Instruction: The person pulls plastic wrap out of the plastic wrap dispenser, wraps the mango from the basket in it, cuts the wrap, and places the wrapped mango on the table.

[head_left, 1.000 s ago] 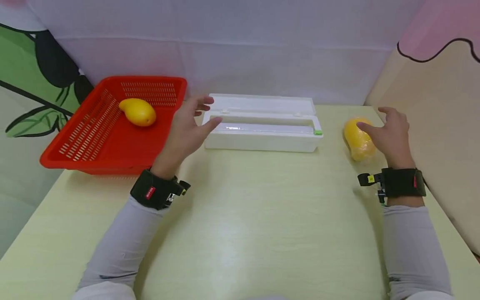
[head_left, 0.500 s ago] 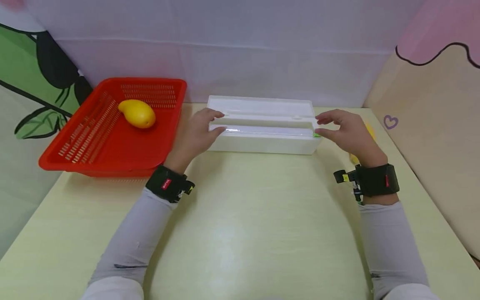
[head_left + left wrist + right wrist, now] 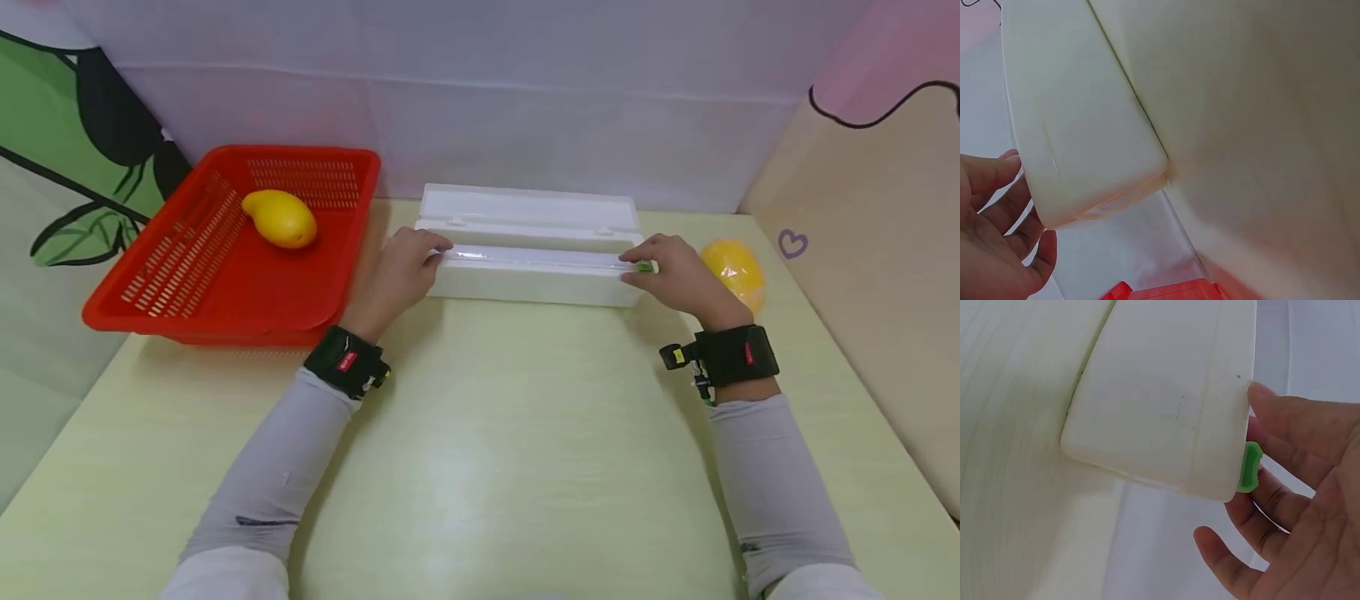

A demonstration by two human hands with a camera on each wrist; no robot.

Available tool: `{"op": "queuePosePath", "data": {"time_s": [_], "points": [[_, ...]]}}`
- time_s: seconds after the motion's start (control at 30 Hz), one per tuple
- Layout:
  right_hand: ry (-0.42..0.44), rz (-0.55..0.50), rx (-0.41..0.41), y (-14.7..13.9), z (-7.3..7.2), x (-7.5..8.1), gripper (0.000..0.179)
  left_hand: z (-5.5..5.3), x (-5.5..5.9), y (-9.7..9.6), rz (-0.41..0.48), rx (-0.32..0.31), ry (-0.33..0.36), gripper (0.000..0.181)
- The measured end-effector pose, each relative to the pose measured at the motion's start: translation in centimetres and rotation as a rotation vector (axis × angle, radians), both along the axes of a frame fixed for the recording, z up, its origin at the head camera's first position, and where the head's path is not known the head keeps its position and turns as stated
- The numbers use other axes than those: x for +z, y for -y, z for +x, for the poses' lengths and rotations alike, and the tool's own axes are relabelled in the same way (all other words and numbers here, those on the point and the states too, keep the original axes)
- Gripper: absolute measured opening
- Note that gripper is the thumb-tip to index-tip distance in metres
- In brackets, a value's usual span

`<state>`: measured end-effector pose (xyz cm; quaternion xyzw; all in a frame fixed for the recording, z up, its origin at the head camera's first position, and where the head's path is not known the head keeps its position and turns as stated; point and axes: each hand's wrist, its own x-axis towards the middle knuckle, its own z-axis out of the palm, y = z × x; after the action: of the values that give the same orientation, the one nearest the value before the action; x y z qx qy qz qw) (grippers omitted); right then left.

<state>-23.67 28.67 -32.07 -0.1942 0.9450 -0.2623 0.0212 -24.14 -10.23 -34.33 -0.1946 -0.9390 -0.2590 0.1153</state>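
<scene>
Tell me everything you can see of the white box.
The box is white, long and plastic-looking, lying lengthwise across the table, its lid open at the back. A shiny strip runs along the opening; a green tab sits at the right end. The left hand and right hand touch its ends; whether they grip it isn't clear.

Bk wall (image 3: pixel 525 46): pale lilac sheet, w/ long horiz. crease (image 3: pixel 525 87) & fainter vert. one. L wall (image 3: pixel 30 350): pale grey-green low down, green patch (image 3: pixel 33 108) above, plus blk shapes (image 3: pixel 116 108) & outlined green leaf (image 3: pixel 82 237), all print-like. R wall (image 3: pixel 877 250): beige, pink area (image 3: pixel 892 50) up top, wavy blk line (image 3: pixel 862 125) btwn the two, small purple heart (image 3: pixel 792 243) below. Tbl (image 3: pixel 525 375): lt yellowish, wood-look, fine grain in R wrist view; far edge at bk wall, R edge alongside R wall. Soft glare (image 3: pixel 457 475) nr front ctr, faint shadows either side.
</scene>
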Motion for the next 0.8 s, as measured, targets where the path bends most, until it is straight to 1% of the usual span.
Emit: {"op": "queuePosePath", "data": {"time_s": [0.1,0.23,0.4,0.6,0.8], "points": [[-0.05,-0.011,0.014,0.0,-0.2,-0.4,0.028,0.0,0.1,0.1,0.014,0.011,-0.019,0.026],[-0.084,-0.035,0.025,0.1,-0.4,-0.8,0.022,0.1,0.1,0.2,0.018,0.031,-0.002,0.026],[-0.111,-0.075,-0.003,0.0,-0.4,-1.1,0.018,0.2,0.2,0.3,0.027,0.033,-0.004,0.026],[-0.142,-0.09,-0.028,0.0,-0.6,-1.3,0.016,0.3,0.2,0.5,0.046,0.039,-0.011,0.026],[-0.132,-0.125,-0.079,0.1,-0.6,-1.6,0.016,0.3,0.2,0.5,0.06,0.042,-0.014,0.025]]}}
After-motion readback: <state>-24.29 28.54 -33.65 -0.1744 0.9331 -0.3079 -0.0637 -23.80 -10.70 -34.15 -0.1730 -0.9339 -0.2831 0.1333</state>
